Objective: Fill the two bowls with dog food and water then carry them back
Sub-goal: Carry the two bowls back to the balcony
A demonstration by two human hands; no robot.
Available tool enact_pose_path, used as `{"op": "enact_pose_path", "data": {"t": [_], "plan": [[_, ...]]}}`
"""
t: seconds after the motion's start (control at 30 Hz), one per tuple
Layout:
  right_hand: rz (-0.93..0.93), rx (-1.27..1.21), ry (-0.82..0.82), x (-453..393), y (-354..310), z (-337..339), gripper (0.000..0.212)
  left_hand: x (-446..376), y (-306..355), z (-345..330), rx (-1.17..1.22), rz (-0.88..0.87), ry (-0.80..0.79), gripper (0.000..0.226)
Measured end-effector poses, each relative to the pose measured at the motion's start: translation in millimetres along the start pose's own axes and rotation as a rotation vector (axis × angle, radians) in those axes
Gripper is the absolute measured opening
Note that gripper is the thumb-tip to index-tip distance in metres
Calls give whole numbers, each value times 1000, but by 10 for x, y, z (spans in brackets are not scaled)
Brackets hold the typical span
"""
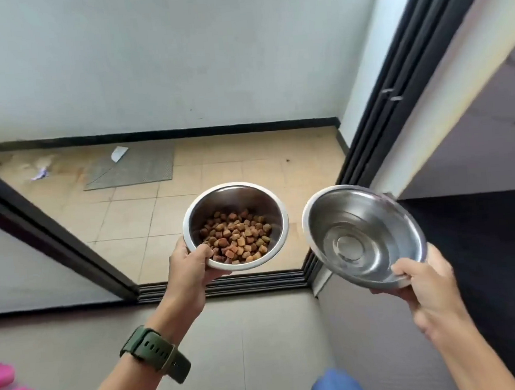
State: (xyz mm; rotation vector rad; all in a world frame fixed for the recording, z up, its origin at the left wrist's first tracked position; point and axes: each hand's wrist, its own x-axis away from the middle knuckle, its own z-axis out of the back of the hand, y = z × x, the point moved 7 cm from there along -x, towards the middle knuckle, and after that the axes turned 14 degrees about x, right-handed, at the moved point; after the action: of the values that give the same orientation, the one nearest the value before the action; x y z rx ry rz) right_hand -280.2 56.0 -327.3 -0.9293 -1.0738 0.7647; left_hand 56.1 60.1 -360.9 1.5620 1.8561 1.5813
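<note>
Your left hand (191,265) held the steel bowl of dog food (236,226) at the middle of the frame, thumb hooked over its near rim and fingers curled beneath. Your right hand (424,283) pinched the near rim of the second steel bowl (363,235) at right of centre; it tilted toward you, and whether it held water could not be told. Both bowls hung above a dark door track (223,285). A green watch (154,352) circled your left wrist. A grey mat (138,169) lay on the tan tiles at upper left.

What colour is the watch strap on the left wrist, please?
Dark green watch strap, seen clearly in the head view.
</note>
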Motion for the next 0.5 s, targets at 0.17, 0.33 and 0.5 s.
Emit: {"op": "enact_pose_path", "data": {"t": [0.17,0.33,0.5], "plan": [[-3,50,-114,-485,-102,-803,45,-379,177,310,89,-39,140,29],[21,78,-198,-1109,-326,-1471,43,-846,383,456,166,-140,306,33],[15,64,-256,-1709,-616,-2030,39,-1354,508,462,192,-175,400,36]]}}
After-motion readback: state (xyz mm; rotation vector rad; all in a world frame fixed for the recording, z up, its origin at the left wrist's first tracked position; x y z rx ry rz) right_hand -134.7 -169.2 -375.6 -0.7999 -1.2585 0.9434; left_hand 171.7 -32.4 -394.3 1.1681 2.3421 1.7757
